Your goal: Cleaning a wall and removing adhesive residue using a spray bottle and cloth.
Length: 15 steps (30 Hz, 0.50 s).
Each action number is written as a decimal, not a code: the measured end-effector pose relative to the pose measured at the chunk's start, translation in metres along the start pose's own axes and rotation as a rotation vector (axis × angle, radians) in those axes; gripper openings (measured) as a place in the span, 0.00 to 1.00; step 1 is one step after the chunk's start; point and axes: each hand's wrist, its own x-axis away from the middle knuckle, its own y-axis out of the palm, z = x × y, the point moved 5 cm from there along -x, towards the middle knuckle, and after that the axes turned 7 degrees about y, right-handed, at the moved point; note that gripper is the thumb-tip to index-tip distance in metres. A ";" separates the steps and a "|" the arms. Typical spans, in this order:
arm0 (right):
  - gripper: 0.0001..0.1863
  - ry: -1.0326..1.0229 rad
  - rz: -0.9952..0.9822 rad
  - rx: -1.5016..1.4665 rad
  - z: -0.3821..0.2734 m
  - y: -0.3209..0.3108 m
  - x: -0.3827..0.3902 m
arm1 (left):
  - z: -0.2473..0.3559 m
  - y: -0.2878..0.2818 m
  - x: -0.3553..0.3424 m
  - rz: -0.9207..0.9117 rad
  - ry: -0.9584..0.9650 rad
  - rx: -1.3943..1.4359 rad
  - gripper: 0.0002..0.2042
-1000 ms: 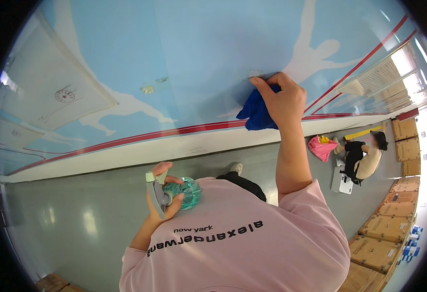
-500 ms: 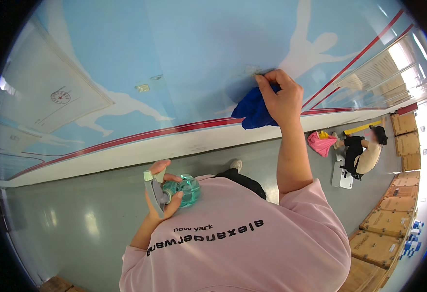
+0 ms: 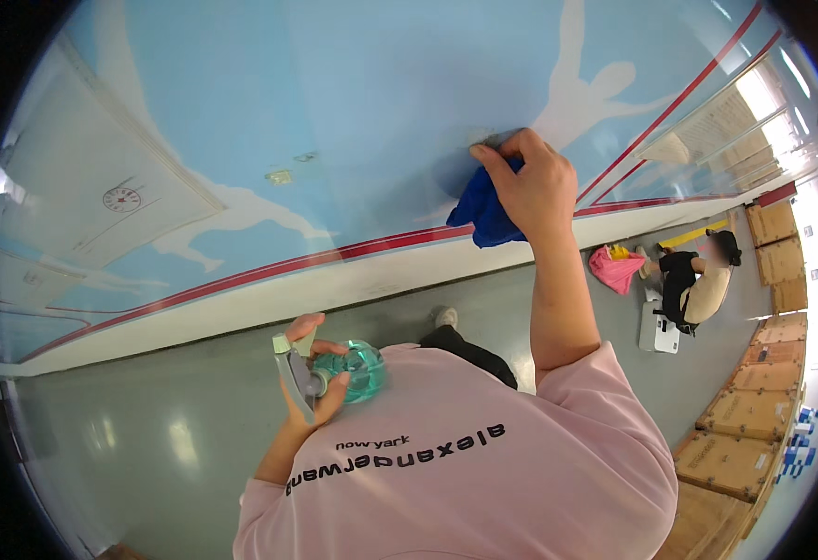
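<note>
My right hand is raised against a light blue wall with white figures on it. Its fingers are closed on a bunched blue cloth, which hangs below the thumb. The thumb tip is at a pale, rough patch on the wall; whether it touches I cannot tell. Down at the left, my left hand grips a spray bottle by the neck, in front of my body. The bottle is round and clear with green liquid, and its grey trigger head points up and left.
Two small leftover patches show on the wall further left, beside a mounted sheet. On the right a person sits low near a pink bag and a white case. Wooden crates line the right side.
My right thumb has shifted slightly left along the rough patch, with the cloth still in the hand. The left hand keeps its hold on the spray bottle. The whole view has tilted a little.
</note>
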 end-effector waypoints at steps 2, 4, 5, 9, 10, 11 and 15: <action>0.16 -0.018 -0.002 0.015 -0.006 -0.002 0.000 | 0.004 0.001 -0.002 -0.020 -0.020 -0.007 0.34; 0.15 -0.037 -0.014 0.029 -0.009 0.001 0.001 | 0.003 0.002 -0.005 -0.035 -0.034 -0.016 0.34; 0.14 -0.059 -0.024 0.038 -0.011 0.002 0.000 | 0.003 0.003 -0.006 -0.027 -0.008 -0.006 0.34; 0.12 -0.145 -0.023 -0.017 -0.010 0.003 -0.002 | 0.003 0.012 -0.008 0.023 0.035 0.008 0.33; 0.12 -0.153 -0.030 -0.050 -0.009 0.002 -0.002 | 0.004 0.015 -0.008 0.033 0.037 0.002 0.33; 0.11 -0.162 -0.038 -0.084 -0.009 0.001 -0.002 | 0.007 0.017 -0.009 0.041 0.065 -0.019 0.32; 0.13 -0.168 -0.046 -0.156 -0.003 0.001 0.000 | 0.015 0.023 -0.004 0.109 0.025 -0.039 0.32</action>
